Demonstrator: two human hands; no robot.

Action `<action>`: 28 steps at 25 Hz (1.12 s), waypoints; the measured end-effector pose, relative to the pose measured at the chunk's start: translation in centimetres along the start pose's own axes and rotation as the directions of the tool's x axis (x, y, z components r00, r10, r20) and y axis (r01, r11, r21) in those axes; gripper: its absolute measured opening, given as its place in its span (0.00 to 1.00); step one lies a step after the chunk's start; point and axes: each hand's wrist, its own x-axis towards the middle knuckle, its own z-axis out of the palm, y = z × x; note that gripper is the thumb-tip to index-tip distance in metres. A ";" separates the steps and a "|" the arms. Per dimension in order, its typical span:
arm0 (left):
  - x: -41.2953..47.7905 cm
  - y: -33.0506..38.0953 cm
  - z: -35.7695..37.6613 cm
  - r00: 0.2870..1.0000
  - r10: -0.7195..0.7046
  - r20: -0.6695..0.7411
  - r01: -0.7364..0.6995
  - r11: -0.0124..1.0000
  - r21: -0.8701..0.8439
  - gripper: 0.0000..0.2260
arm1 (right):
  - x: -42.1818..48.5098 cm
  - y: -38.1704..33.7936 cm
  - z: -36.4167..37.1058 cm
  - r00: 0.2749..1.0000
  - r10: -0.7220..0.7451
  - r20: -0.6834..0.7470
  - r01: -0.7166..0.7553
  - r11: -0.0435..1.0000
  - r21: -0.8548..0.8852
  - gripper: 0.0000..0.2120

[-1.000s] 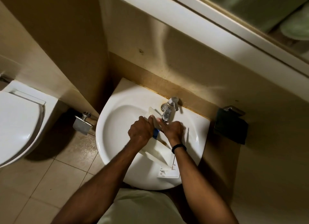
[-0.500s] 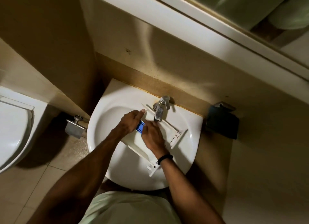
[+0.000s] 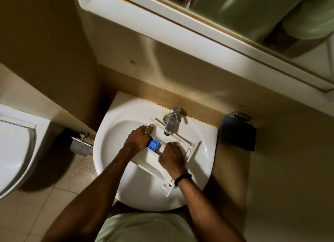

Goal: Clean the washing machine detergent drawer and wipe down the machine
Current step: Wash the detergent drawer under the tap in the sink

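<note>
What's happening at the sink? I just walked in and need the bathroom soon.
A person is washing a white detergent drawer from a washing machine in the sink. The drawer lies across the basin, its far end under the tap. The left hand holds that far end, next to a blue insert, while the right hand works inside a compartment. Whether water is running can't be told.

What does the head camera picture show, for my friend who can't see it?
Two hands hold a white detergent drawer in a round white sink, under the tap. The left hand grips its far end beside a blue insert; the right hand rests on its middle. A toilet stands to the left.
</note>
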 end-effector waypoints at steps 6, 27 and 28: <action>0.0 0.7 0.1 0.999 -0.013 -0.046 0.017 0.997 0.071 0.32 | 1.2 -1.8 0.7 0.991 -0.129 0.043 0.123 0.985 0.121 0.22; -0.4 1.2 -2.9 0.988 -0.048 0.148 0.042 0.998 0.043 0.33 | -0.9 5.3 -1.7 0.961 0.044 -0.272 0.015 0.977 0.211 0.21; 0.1 2.3 -3.4 0.975 -0.017 0.223 0.001 0.997 0.074 0.34 | -0.1 5.2 -1.9 0.981 0.032 -0.190 0.015 0.970 0.243 0.24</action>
